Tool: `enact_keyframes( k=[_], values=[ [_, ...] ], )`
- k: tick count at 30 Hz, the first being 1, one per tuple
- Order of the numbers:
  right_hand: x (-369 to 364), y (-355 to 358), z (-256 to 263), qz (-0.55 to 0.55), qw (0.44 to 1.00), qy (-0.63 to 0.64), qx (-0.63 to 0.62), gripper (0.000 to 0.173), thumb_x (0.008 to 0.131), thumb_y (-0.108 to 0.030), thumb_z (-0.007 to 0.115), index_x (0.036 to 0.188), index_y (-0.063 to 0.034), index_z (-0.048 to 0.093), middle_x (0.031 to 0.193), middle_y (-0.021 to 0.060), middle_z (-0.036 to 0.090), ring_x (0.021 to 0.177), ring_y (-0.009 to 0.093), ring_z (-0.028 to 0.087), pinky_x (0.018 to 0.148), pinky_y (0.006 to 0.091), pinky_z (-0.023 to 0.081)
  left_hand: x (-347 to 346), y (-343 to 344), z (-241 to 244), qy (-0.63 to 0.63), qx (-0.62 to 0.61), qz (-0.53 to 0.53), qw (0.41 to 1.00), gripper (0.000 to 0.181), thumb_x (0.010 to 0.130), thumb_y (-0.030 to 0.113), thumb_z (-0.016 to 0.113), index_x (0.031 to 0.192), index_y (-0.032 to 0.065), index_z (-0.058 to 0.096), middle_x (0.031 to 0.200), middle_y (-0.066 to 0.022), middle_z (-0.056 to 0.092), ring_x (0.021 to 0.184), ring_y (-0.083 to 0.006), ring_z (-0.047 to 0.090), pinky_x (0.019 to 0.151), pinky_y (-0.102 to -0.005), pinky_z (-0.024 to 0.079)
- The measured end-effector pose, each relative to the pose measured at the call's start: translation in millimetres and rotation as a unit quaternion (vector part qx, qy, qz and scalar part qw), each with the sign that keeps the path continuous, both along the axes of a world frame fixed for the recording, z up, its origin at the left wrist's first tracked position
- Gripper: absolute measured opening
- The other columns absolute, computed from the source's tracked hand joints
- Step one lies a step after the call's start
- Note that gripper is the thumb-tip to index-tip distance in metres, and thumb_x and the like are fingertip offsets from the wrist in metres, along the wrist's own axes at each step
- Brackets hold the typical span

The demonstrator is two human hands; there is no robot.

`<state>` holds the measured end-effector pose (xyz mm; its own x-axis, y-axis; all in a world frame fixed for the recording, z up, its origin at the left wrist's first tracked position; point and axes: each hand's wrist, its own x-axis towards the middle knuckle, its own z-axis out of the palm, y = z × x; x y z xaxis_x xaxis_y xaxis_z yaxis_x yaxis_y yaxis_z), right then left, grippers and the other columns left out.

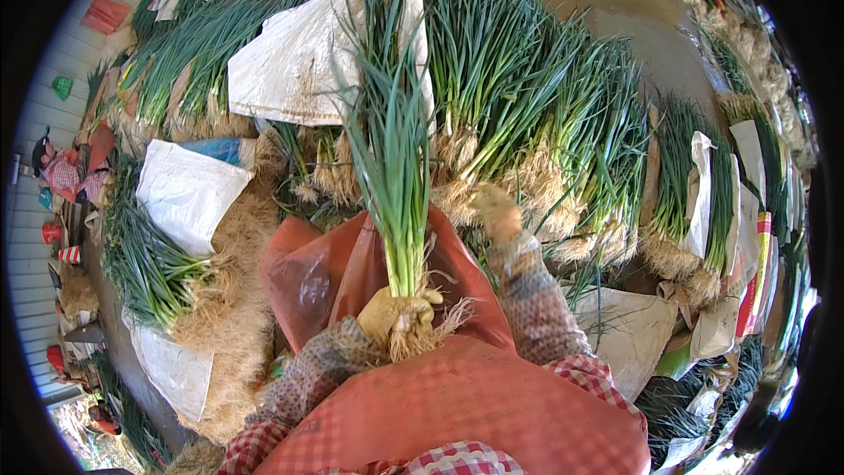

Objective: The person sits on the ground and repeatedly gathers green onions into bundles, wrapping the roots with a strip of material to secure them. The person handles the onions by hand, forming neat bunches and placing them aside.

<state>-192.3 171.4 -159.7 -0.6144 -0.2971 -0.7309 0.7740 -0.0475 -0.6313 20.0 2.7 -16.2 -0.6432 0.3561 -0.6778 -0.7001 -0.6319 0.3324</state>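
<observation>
My left hand (395, 318), in a yellowish glove, is closed around the root end of a bunch of green onions (403, 211). The long green leaves point away from me, and pale roots hang out below the fist. My right hand (496, 211), gloved and somewhat blurred, is at the roots of the green onion pile (511, 79) ahead on the right; whether it grips any of them I cannot tell. Beneath the held bunch, a red plastic apron (330, 270) spreads over my lap.
A white woven sack (297, 59) lies among the onions ahead. More rooted bunches (231, 316) are stacked at left with white sheets (191, 191). Another sack (626, 330) lies at right. A co-worker (72, 168) sits at far left. Wet floor (633, 20) shows beyond the pile.
</observation>
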Motion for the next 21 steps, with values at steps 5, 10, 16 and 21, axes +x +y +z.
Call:
enact_keyframes(
  k=[5, 10, 16, 21],
  values=[
    [-75.0, -4.8, 3.5, 0.203, 0.954, 0.008, 0.221, 0.039, 0.092, -0.020, 0.061, 0.120, 0.0070, 0.054, 0.098, 0.0149, 0.068, 0.074, 0.011, 0.066, 0.053, 0.0219, 0.055, -4.4, -8.6, 19.0, 0.000, 0.002, 0.042, 0.999, 0.028, 0.084, 0.006, 0.061, 0.109, -0.0052, 0.057, 0.077, -0.0096, 0.061, 0.061, -0.0151, 0.059, 0.053, -0.0257, 0.049],
    [-69.6, -9.2, 49.6, -0.042, 0.983, -0.017, 0.180, 0.020, 0.091, -0.019, 0.063, 0.096, -0.0002, 0.065, 0.075, 0.0066, 0.066, 0.050, 0.008, 0.053, 0.040, 0.0198, 0.044, -19.3, -25.1, 31.1, 0.049, -0.038, 0.068, 0.996, 0.044, 0.083, 0.006, 0.060, 0.125, -0.0038, 0.049, 0.085, -0.0147, 0.065, 0.069, -0.0181, 0.064, 0.063, -0.0277, 0.053],
    [48.0, -32.2, 125.6, 0.118, 0.988, 0.100, 0.021, 0.017, 0.090, -0.018, 0.064, 0.087, -0.0017, 0.064, 0.082, 0.0078, 0.066, 0.052, 0.012, 0.056, 0.044, 0.0200, 0.047, -25.3, -19.9, 0.8, 0.002, -0.172, 0.014, 0.985, 0.047, 0.084, 0.014, 0.065, 0.126, -0.0004, 0.050, 0.094, -0.0109, 0.067, 0.074, -0.0212, 0.066, 0.060, -0.0255, 0.056],
    [66.2, -36.0, 121.4, 0.074, 0.970, 0.179, -0.147, 0.024, 0.091, -0.021, 0.062, 0.095, 0.0030, 0.066, 0.067, 0.0062, 0.062, 0.049, 0.010, 0.052, 0.045, 0.0210, 0.043, -18.2, -5.3, 2.9, -0.056, 0.023, 0.119, 0.991, 0.026, 0.084, 0.000, 0.061, 0.108, -0.0092, 0.057, 0.083, -0.0103, 0.059, 0.073, -0.0190, 0.059, 0.060, -0.0327, 0.053]
  ],
)
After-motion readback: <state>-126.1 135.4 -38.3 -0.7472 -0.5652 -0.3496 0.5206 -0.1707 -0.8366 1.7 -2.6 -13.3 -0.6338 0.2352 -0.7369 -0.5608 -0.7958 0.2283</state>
